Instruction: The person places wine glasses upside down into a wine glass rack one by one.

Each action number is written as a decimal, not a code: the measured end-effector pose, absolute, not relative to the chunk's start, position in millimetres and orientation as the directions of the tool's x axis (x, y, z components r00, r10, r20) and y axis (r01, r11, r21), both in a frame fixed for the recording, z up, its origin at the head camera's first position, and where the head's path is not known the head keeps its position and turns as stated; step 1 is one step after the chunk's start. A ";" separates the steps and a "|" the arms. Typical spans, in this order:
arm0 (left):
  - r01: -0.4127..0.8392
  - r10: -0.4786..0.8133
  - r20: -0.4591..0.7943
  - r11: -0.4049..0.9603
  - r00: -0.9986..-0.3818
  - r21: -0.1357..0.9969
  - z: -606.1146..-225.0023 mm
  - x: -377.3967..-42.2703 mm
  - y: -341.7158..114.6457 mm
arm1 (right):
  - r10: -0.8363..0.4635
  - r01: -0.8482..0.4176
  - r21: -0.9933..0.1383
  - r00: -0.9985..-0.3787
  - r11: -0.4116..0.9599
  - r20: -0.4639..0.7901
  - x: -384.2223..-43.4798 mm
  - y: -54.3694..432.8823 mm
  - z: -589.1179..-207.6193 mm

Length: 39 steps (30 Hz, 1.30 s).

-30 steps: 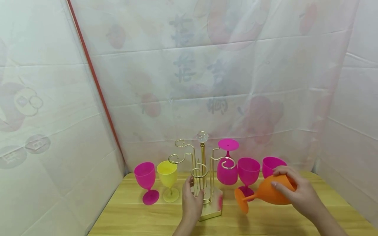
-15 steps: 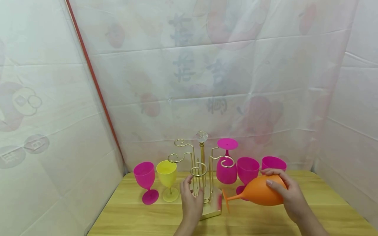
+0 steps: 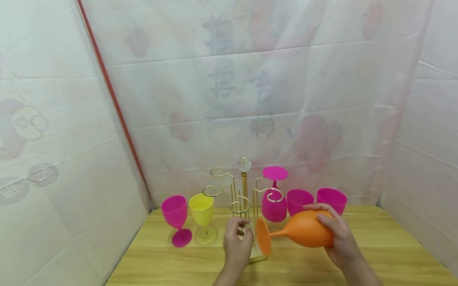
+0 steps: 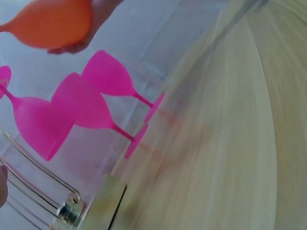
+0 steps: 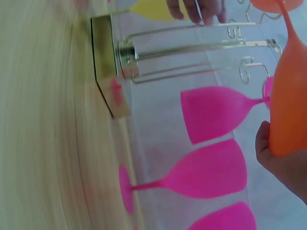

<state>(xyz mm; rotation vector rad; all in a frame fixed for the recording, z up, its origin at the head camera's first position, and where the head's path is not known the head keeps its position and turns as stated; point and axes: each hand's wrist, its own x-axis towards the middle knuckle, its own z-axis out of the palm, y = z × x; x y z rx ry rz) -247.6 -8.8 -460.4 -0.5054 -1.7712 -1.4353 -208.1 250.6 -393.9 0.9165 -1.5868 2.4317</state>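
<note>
My right hand (image 3: pixel 338 234) grips an orange goblet (image 3: pixel 309 229) by its bowl, tipped on its side, with the foot pointing left toward a gold wire goblet rack (image 3: pixel 244 190). My left hand (image 3: pixel 237 244) is beside the rack's uprights, fingers loosely bent; whether they touch the wires is unclear. In the right wrist view, the left fingers (image 5: pixel 199 9) hang near the rods. A magenta goblet (image 3: pixel 274 204) hangs upside down from one hook on the rack's right side. The goblet's foot partly hides the rack's base (image 5: pixel 108 67).
Two more magenta goblets (image 4: pixel 86 103) stand upright right of the rack, partly hidden by the orange one in the head view. Left of it stand a magenta goblet (image 3: pixel 174 212) and a yellow goblet (image 3: pixel 202 210). The wooden table (image 3: pixel 161 266) backs onto a printed curtain (image 3: pixel 200 99).
The orange goblet has moved left in my right hand, its foot coming up to the rack. My left hand has shifted slightly right, in front of the uprights, with its fingers more bent.
</note>
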 end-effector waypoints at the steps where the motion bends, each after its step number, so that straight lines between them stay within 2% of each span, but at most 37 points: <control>1: 0.729 -0.155 0.775 0.267 -0.612 0.630 -458.8 -245.9 -7.6 | -0.238 -0.377 -0.800 -0.817 -0.467 0.525 -208.3 248.0 -393.8; 6: 0.739 -0.137 0.765 0.201 -0.629 0.643 -450.8 -238.0 -2.8 | -0.244 -0.344 -0.767 -0.808 -0.541 0.535 -209.3 237.3 -393.7; 12: 0.679 -0.067 0.690 0.129 -0.721 0.722 -441.8 -227.3 1.8 | -0.239 -0.285 -0.713 -0.808 -0.641 0.538 -210.9 224.5 -393.5; 18: 0.622 0.044 0.621 -0.001 -0.783 0.783 -428.9 -216.0 5.6 | -0.216 -0.214 -0.686 -0.848 -0.695 0.483 -210.8 215.3 -395.3; 24: 0.592 0.140 0.597 -0.081 -0.790 0.802 -425.1 -209.2 9.3 | -0.191 -0.158 -0.711 -0.903 -0.685 0.384 -209.5 208.0 -397.4; 35: 0.561 0.201 0.587 -0.173 -0.784 0.809 -421.2 -202.7 19.7 | -0.142 -0.110 -0.689 -0.943 -0.716 0.299 -207.2 198.8 -400.6; 39: 0.608 0.197 0.651 -0.238 -0.733 0.757 -419.8 -202.3 21.3 | -0.146 -0.092 -0.688 -0.949 -0.720 0.279 -205.1 196.9 -401.9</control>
